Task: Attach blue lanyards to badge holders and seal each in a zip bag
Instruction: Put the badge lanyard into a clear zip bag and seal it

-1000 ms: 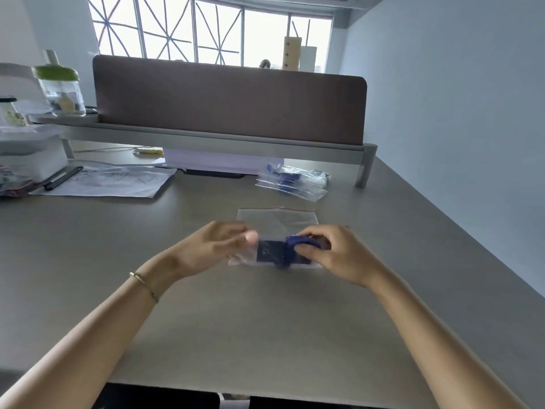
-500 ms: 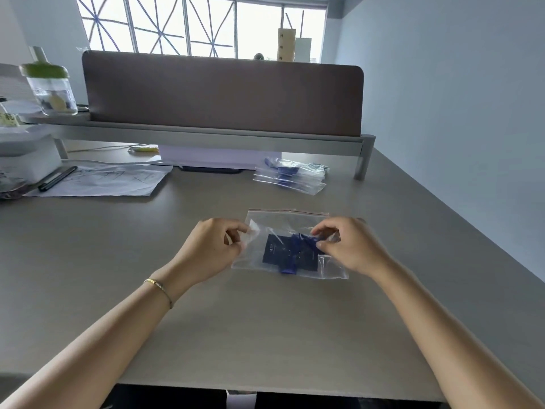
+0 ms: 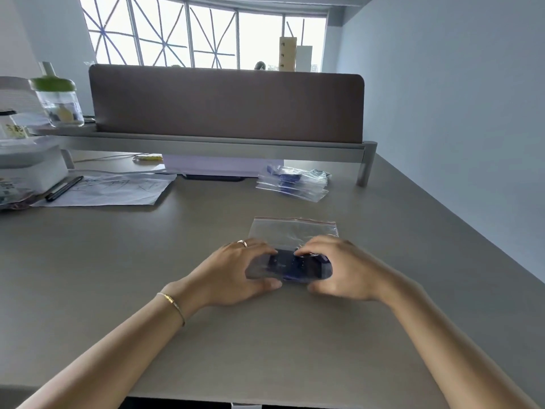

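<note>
Gripping a zip bag (image 3: 295, 231) on the tabletop (image 3: 177, 246), your left hand (image 3: 233, 273) and right hand (image 3: 342, 270) curl fingers around its near end, where the dark badge holder (image 3: 290, 264) and blue lanyard (image 3: 323, 258) sit inside.

Bare desk (image 3: 118, 261) lies near and to both sides of the 2 hands. Far right, a stack of filled bags (image 3: 292, 184) sits under the shelf (image 3: 206, 146); far left, papers (image 3: 112, 190), a pen (image 3: 63, 188) and a white box (image 3: 29, 166) block passage.

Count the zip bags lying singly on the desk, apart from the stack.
1: the zip bag under both hands, near desk centre. The stack of filled bags behind it may hide more.
</note>
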`<state>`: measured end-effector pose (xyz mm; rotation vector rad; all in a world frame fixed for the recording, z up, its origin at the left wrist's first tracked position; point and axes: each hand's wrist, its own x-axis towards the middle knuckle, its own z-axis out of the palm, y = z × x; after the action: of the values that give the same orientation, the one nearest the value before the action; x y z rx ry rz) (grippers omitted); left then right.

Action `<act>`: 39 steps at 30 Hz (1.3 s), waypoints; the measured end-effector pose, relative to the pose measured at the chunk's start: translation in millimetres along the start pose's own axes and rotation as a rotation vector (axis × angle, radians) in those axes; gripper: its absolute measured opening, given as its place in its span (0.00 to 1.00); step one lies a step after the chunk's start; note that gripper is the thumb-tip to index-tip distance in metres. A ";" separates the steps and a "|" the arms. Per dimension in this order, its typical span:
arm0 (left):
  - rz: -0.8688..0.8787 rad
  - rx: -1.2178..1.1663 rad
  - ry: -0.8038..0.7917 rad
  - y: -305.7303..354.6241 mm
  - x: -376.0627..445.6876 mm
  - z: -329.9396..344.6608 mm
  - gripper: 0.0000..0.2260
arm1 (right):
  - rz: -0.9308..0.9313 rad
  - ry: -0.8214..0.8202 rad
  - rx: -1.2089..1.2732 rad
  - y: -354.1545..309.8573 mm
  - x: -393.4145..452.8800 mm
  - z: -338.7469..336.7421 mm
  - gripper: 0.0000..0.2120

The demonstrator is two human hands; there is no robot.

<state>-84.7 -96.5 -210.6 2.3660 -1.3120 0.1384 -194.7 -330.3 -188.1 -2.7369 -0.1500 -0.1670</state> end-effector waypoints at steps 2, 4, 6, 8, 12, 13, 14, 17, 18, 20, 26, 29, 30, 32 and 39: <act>-0.014 0.024 0.002 -4.5 -1.9 -4.3 0.30 | 0.017 0.002 0.007 1.7 -2.4 -3.5 0.29; -0.023 0.006 0.014 -5.4 -3.3 -8.3 0.29 | 0.028 0.019 0.017 1.4 -3.2 -5.4 0.30; -0.040 -0.001 0.033 -5.1 -3.9 -10.7 0.24 | 0.035 0.059 0.065 1.4 -3.3 -5.7 0.26; -0.079 -0.046 0.074 -5.3 -4.2 -12.3 0.15 | 0.065 0.089 0.204 4.0 -3.2 -6.5 0.21; -0.178 -0.216 0.265 -9.2 -3.0 -13.7 0.08 | 0.153 0.201 0.311 8.9 3.0 -6.5 0.12; -0.203 -0.278 0.294 -7.6 -2.6 -13.7 0.08 | 0.177 0.260 0.314 10.6 5.2 -4.9 0.13; -0.225 -0.347 0.314 -5.2 -1.9 -13.3 0.10 | 0.205 0.314 0.316 11.8 6.6 -3.7 0.13; -0.265 -0.470 0.336 -1.9 -0.2 -8.9 0.16 | 0.291 0.373 0.321 19.9 9.6 -1.0 0.12; -0.275 -0.456 0.340 -3.1 0.0 -6.5 0.17 | 0.318 0.366 0.308 22.0 9.9 -0.3 0.13; -0.302 -0.334 0.352 -6.2 0.5 -2.5 0.18 | 0.346 0.345 0.239 24.8 9.9 2.4 0.14; -0.516 0.063 0.191 -3.5 3.3 2.4 0.23 | 0.386 0.269 0.024 23.5 7.3 5.8 0.20; -0.573 0.086 0.076 -5.7 11.5 7.3 0.20 | 0.400 0.248 0.028 21.7 7.9 5.1 0.19; -0.550 0.072 0.098 -6.3 14.0 7.8 0.17 | 0.411 0.247 0.040 21.8 8.7 5.1 0.18; -0.484 -0.027 0.188 -3.9 16.5 5.3 0.13 | 0.428 0.253 0.054 22.1 9.7 6.4 0.17; -0.362 -0.468 0.347 2.7 38.3 -6.4 0.10 | 0.430 0.179 0.024 31.3 11.2 6.0 0.27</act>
<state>-65.2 -125.2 -192.9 2.0172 -0.6540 0.1106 -179.1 -355.8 -203.9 -2.6397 0.4772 -0.2827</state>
